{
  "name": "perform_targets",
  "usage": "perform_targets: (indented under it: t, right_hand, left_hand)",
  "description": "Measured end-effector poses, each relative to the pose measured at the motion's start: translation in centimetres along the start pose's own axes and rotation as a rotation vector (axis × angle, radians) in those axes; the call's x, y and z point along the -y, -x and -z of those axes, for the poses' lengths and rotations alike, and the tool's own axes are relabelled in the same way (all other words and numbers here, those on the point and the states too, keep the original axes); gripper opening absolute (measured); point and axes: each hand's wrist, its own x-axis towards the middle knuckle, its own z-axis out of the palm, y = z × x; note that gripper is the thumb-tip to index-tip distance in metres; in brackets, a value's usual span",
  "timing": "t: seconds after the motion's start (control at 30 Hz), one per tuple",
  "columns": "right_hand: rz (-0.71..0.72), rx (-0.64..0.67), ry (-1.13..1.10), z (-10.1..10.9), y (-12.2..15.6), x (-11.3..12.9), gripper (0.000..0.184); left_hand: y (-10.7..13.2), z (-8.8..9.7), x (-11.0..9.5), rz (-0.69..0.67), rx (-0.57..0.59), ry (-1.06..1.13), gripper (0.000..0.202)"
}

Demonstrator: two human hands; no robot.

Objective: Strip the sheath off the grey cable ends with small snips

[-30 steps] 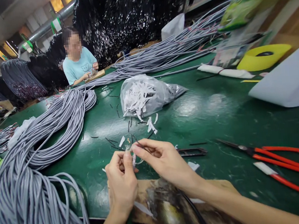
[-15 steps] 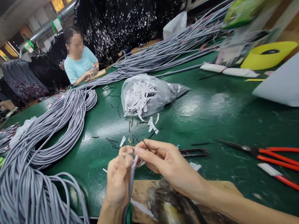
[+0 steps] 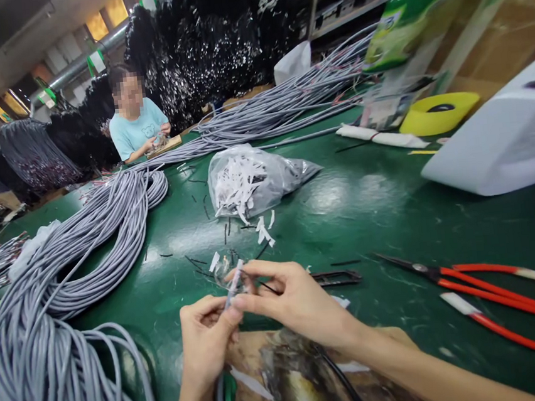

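1. The grey cable end (image 3: pixel 234 284) is pinched upright in the left hand (image 3: pixel 206 345), just above the near edge of the table (image 3: pixel 368 216);
2. its tip is gripped by the right hand (image 3: pixel 296 302);
3. by judgement, both pinches are best placed close to the tip, so that it is steadied.

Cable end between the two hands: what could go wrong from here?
1. Left hand and right hand pinch the cable end between fingers alone; it could slip.
2. White strips and black offcuts litter the table just beyond; a dropped piece may get lost.
3. Red pliers lie with tips toward the hands; a sideways reach might catch them.
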Motion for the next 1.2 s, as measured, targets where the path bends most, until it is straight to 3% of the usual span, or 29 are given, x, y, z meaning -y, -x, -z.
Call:
perform_targets:
  t: [0.07, 0.17, 0.3, 0.43, 0.53, 0.6, 0.77, 0.83, 1.0, 1.1, 1.2]
  right_hand:
    - [0.083, 0.0, 0.032, 0.0, 0.1, -0.1, 0.022]
    - [0.247, -0.087, 0.105, 0.0, 0.2, -0.1, 0.026]
    - [0.355, -0.077, 0.126, -0.4, 0.3, 0.1, 0.024]
    - [0.252, -0.021, 0.018, -0.3, 0.0, -0.4, 0.026]
    - [0.07, -0.128, -0.138, 0.2, -0.2, -0.6, 0.029]
    - [0.048, -0.163, -0.25, 0.5, -0.3, -0.4, 0.029]
    - [0.173, 0.244, -0.208, 0.8, -0.3, 0.6, 0.029]
    - [0.145, 0.238, -0.204, 0.6, -0.4, 0.6, 0.028]
    - [0.146, -0.002, -0.116, -0.1, -0.3, -0.1, 0.03]
    - [0.344, -0.087, 0.034, -0.4, 0.5, -0.2, 0.017]
    - [0.596, -0.005, 0.154, -0.6, 1.3, -0.1, 0.015]
  left_hand:
    - [0.0, -0.1, 0.1, -0.053, 0.024, -0.008, 0.044]
    - [0.1, -0.2, 0.3, -0.073, 0.069, 0.032, 0.045]
    - [0.1, -0.2, 0.5, -0.014, 0.175, 0.261, 0.048]
    - [0.1, -0.2, 0.3, 0.006, 0.299, 0.488, 0.047]
    - [0.1, -0.2, 0.4, 0.003, 0.335, 0.54, 0.046]
    - [0.1, -0.2, 0.5, 0.014, 0.359, 0.556, 0.046]
    - [0.0, -0.1, 0.6, 0.029, 0.427, 0.528, 0.045]
    - [0.1, -0.1, 0.6, 0.002, 0.389, 0.488, 0.046]
    - [0.5, -0.7, 0.9, -0.083, 0.113, 0.287, 0.047]
    - [0.6, -1.1, 0.9, -0.128, -0.059, 0.168, 0.048]
    - [0.5, -1.1, 0.7, -0.177, -0.194, 0.093, 0.047]
